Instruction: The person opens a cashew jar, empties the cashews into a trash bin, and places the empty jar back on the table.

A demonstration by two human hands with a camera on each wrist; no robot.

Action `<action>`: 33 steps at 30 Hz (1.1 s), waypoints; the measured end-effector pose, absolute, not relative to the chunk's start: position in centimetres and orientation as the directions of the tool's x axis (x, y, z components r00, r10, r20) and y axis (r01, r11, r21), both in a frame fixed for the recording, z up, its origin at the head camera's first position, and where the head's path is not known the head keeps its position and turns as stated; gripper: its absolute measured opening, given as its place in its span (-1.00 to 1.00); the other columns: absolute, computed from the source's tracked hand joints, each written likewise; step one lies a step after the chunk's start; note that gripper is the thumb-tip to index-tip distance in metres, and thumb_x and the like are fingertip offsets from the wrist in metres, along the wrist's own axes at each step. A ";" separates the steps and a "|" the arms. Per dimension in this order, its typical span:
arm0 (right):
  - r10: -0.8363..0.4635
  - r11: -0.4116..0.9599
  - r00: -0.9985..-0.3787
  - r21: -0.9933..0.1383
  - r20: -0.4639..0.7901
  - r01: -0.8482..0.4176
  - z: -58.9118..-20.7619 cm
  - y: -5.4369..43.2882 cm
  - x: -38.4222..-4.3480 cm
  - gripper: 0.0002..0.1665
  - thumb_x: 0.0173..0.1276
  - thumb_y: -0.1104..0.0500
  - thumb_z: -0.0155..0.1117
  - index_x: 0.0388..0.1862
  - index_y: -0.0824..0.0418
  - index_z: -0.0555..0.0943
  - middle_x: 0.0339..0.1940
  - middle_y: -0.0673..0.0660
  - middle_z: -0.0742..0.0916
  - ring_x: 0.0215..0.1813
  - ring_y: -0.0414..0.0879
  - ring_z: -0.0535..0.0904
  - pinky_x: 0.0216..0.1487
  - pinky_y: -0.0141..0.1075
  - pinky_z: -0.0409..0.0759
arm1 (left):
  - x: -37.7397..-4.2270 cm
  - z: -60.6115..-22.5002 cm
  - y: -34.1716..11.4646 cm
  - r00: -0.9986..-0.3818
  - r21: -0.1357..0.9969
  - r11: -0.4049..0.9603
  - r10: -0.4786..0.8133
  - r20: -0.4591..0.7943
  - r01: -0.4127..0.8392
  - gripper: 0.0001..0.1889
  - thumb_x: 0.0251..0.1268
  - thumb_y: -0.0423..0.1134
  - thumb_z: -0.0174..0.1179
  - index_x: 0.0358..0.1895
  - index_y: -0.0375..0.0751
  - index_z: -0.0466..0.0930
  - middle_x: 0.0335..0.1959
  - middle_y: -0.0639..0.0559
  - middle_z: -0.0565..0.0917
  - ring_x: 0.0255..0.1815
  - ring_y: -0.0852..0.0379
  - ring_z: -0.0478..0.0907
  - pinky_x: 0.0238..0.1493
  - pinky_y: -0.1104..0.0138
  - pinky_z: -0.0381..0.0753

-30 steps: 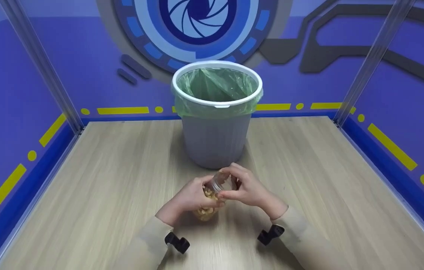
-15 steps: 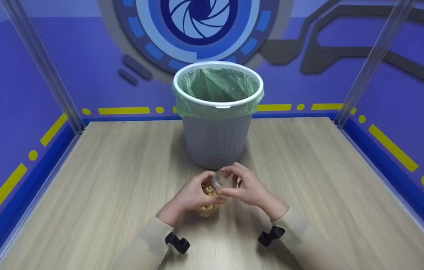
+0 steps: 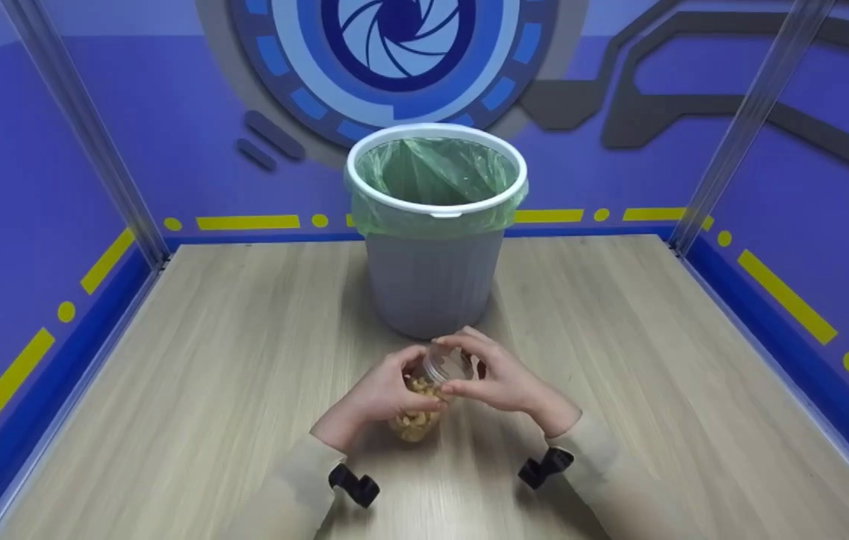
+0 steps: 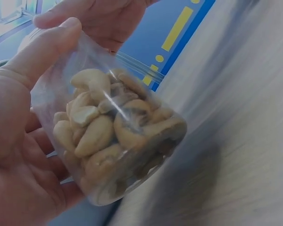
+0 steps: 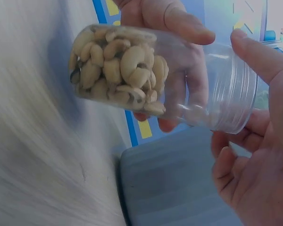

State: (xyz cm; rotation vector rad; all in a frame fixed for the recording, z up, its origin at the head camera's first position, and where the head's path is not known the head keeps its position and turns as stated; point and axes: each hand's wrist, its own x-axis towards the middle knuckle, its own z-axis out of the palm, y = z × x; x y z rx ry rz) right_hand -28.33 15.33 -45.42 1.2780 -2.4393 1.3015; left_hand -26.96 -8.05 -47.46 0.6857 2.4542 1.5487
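Observation:
A clear jar (image 3: 411, 430) is held tilted just above the table, near the front. Pale cashews (image 5: 115, 70) fill its lower part, as the right wrist view shows. My left hand (image 3: 379, 391) grips the jar's body, thumb on the near side and fingers round the far side. At the upper end is a clear, ridged lid (image 5: 233, 96). My right hand (image 3: 496, 379) holds this lid between thumb and fingers. In the left wrist view, the left thumb (image 4: 47, 49) lies along the jar's wall, and the lid end is mostly hidden behind it.
Behind the hands stands a grey waste bin (image 3: 432, 277) with a white rim and a green bag liner (image 3: 387, 214). It is close to the fingertips. Blue printed panels (image 3: 109, 172) enclose the wooden table (image 3: 244, 322) at the back and sides.
Both hands keep their hold on the jar and lid. The jar's base rose slightly and came back down, and the right fingers shifted a little round the lid.

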 end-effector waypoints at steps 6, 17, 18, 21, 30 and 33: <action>-0.520 0.417 -0.793 -0.715 0.318 -0.561 -45.4 14.9 -27.9 -0.15 0.28 0.00 0.54 0.41 0.38 0.43 0.14 0.25 0.64 -0.02 0.02 0.57 -0.27 -0.41 0.52 | -26.9 -47.8 -7.7 -0.914 0.861 0.407 0.379 0.147 0.307 -0.34 -0.01 -0.04 0.61 0.17 -0.12 0.53 -0.03 -0.06 0.70 -0.06 0.08 0.61 0.01 0.13 0.62; -0.370 0.443 -0.866 -0.756 0.336 -0.482 -45.6 13.7 -27.4 -0.40 0.17 0.05 0.63 0.07 0.31 0.60 -0.03 0.20 0.69 -0.05 0.01 0.59 -0.13 -0.35 0.52 | -26.7 -47.6 -7.6 -0.918 0.839 0.431 0.350 0.184 0.333 -0.30 -0.05 -0.01 0.63 0.18 -0.11 0.54 -0.05 -0.04 0.71 -0.06 0.03 0.61 0.00 0.10 0.61; -0.370 0.436 -0.864 -0.758 0.341 -0.486 -45.7 13.7 -27.5 -0.41 0.16 0.06 0.63 0.06 0.31 0.61 -0.04 0.20 0.69 -0.06 0.01 0.59 -0.13 -0.32 0.55 | -26.7 -47.6 -7.6 -0.918 0.841 0.428 0.352 0.183 0.331 -0.30 -0.05 -0.02 0.64 0.18 -0.11 0.54 -0.05 -0.04 0.71 -0.06 0.04 0.61 0.01 0.10 0.61; -0.379 0.411 -0.853 -0.761 0.358 -0.502 -45.7 13.8 -27.6 -0.42 0.15 0.07 0.64 0.06 0.31 0.62 -0.03 0.21 0.70 -0.06 -0.01 0.59 -0.12 -0.28 0.59 | -26.7 -47.6 -7.7 -0.916 0.849 0.416 0.359 0.177 0.327 -0.30 -0.05 -0.02 0.63 0.20 -0.12 0.55 -0.03 -0.04 0.71 -0.05 0.04 0.61 0.02 0.10 0.61; -0.495 0.287 -0.807 -0.815 0.323 -0.503 -45.6 14.6 -28.1 -0.40 0.20 0.17 0.60 0.20 0.28 0.62 0.06 0.24 0.66 0.00 -0.13 0.52 -0.20 -0.41 0.64 | -26.9 -47.6 -8.0 -0.902 0.867 0.385 0.406 0.150 0.317 -0.31 -0.01 -0.08 0.61 0.23 -0.13 0.56 0.03 -0.06 0.72 0.00 0.06 0.62 0.05 0.11 0.63; -0.530 0.251 -0.790 -0.833 0.308 -0.493 -45.6 14.9 -28.3 -0.39 0.23 0.21 0.57 0.25 0.28 0.60 0.12 0.24 0.65 0.05 -0.10 0.52 -0.12 -0.39 0.67 | -26.9 -47.5 -8.0 -0.900 0.869 0.380 0.410 0.148 0.316 -0.31 -0.01 -0.08 0.61 0.23 -0.13 0.56 0.03 -0.06 0.72 0.00 0.07 0.62 0.07 0.10 0.63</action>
